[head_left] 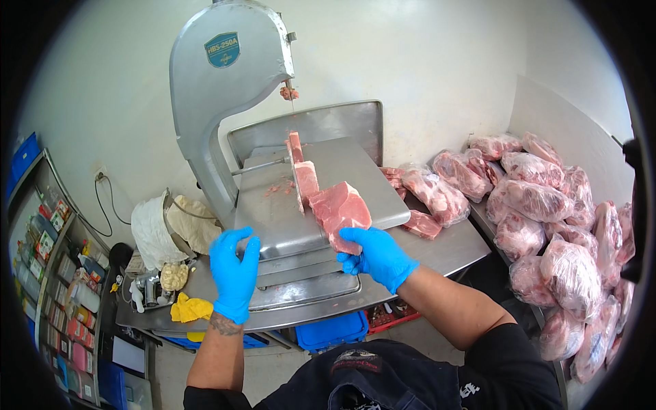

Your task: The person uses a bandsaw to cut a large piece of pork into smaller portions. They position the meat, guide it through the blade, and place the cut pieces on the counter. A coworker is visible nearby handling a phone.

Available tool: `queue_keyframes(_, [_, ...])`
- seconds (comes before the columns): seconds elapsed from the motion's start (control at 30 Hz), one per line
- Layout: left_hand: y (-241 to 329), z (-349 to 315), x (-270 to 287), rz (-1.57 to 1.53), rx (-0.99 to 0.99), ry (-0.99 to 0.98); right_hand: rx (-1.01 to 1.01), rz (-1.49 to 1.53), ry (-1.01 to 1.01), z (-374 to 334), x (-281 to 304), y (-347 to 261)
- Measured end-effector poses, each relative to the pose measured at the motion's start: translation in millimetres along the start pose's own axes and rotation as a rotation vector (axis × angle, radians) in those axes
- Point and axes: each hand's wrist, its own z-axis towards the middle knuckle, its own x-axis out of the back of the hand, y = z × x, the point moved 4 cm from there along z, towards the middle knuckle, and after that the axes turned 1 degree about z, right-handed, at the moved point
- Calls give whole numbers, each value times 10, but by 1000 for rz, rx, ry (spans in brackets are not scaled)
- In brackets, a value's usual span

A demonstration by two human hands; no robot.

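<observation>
In blue gloves, both my hands are at the front of a meat band saw (pixel 198 109). My right hand (pixel 379 256) grips the lower edge of a pink slab of meat (pixel 342 210), thumb on top, tilted over the steel saw table (pixel 359 164). Left of the table's front, my left hand (pixel 234 273) is raised with fingers curved and thumb apart, holding nothing. A block of meat (pixel 307 178) leans by the upright guide plate (pixel 298 193), touching or just behind the slab. Farther back, a narrower meat piece (pixel 294 143) stands near the blade.
Bagged meat cuts (pixel 540 195) are piled at the right; loose cuts (pixel 422 224) lie beside the saw table. Left of the saw are pale cloths (pixel 152 232) and a yellow rag (pixel 191 308). Blue (pixel 333 331) and red crates (pixel 389 318) sit below. Packed shelves (pixel 65 273) stand far left.
</observation>
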Motion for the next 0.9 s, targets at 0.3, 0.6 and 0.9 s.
queue_keyframes(0.3, [-477, 163, -219, 137, 171, -112, -18, 94, -13, 189, -30, -386])
queue_keyframes(0.6, [-531, 181, -227, 139, 176, -133, -52, 115, -15, 464, 0, -443])
queue_keyframes(0.9, [-619, 163, -251, 75, 205, -122, -43, 150, 8, 743, -67, -525])
